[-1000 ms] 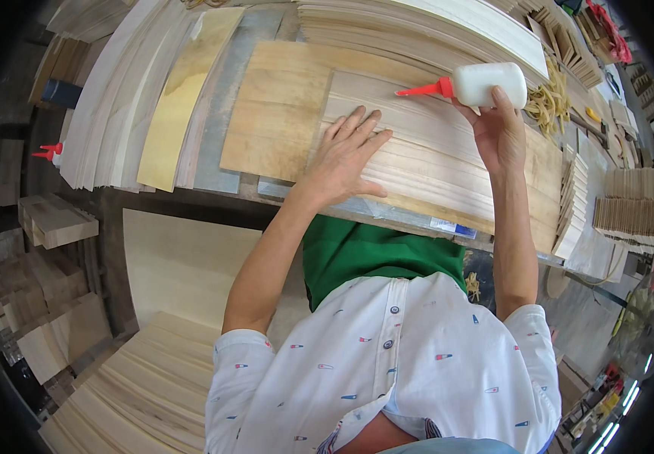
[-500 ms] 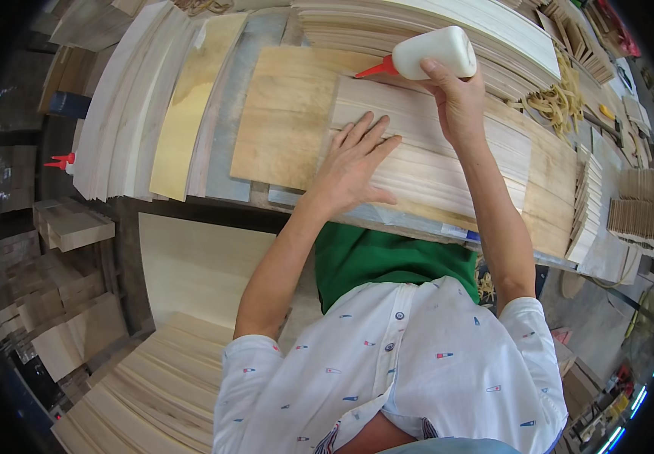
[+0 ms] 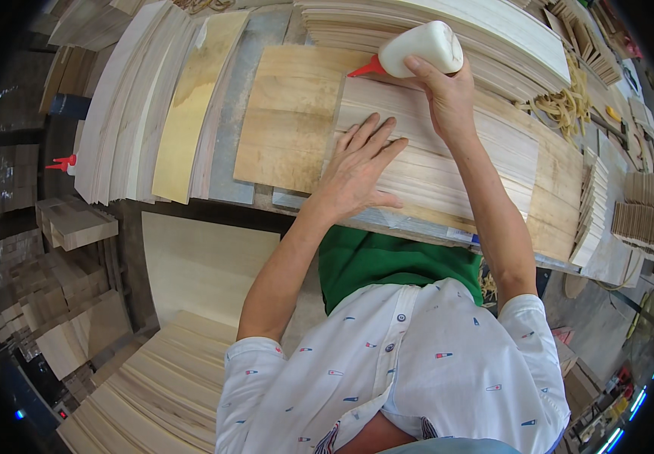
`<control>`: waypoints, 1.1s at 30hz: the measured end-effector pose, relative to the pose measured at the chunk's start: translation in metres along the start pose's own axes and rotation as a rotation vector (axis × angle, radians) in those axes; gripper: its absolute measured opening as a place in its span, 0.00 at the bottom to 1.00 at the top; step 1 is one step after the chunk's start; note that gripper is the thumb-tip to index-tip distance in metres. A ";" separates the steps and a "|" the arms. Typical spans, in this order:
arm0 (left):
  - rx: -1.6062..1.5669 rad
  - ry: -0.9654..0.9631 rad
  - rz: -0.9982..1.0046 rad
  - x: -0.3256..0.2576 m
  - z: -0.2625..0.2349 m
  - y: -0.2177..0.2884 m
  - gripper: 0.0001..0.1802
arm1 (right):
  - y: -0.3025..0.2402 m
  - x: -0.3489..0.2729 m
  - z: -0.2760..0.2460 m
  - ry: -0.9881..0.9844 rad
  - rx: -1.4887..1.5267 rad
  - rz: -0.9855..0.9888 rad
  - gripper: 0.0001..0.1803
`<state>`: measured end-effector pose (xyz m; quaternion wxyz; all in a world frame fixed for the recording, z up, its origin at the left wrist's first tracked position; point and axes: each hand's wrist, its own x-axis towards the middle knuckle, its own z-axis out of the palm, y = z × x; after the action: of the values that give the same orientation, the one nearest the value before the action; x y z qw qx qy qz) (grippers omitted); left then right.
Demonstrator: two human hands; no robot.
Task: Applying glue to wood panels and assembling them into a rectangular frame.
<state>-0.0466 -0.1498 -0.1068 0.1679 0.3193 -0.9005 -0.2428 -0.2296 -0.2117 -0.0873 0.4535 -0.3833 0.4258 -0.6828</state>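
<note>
The long grey counter (image 3: 255,113) runs across the top of the view, with tall piles of thin pale wood sheets (image 3: 134,106) on its left part and more stacked along the back. On it lies a wide flat sheet of pale striped wood (image 3: 448,166), and its long side runs left to right, partly on top of a browner square wooden board (image 3: 289,121). The left hand (image 3: 357,170) lies flat on the striped sheet with its fingers spread wide open, pressing down and holding nothing. The right hand (image 3: 448,94) is higher up, at the far edge of the sheet, and its grip is wrapped tight around a white squeeze bottle with a red pointed tip (image 3: 417,49). The bottle lies on its side, and its red tip points left, out past the top left corner of the striped sheet (just above the brown board). So the sheet lies below and toward the person from the bottle, and the right hand is the one nearer that corner. A small red-tipped bottle (image 3: 63,163) sits far off at the left edge.
</note>
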 end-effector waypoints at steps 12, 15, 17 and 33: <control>0.013 -0.007 -0.016 0.000 0.000 0.001 0.51 | -0.010 0.001 -0.009 -0.037 -0.111 -0.019 0.35; 0.010 -0.004 -0.025 0.000 0.001 0.002 0.51 | -0.014 0.000 -0.020 -0.034 -0.153 -0.032 0.34; 0.003 -0.008 -0.025 0.000 0.000 0.002 0.51 | -0.019 -0.002 -0.028 -0.029 -0.154 -0.031 0.33; 0.040 -0.080 -0.065 0.007 0.001 0.010 0.49 | -0.067 -0.029 -0.131 0.096 -0.235 -0.060 0.31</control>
<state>-0.0572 -0.1476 -0.1007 0.1174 0.3419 -0.9003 -0.2425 -0.3601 -0.1389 -0.0739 0.3640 -0.4132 0.5125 -0.6589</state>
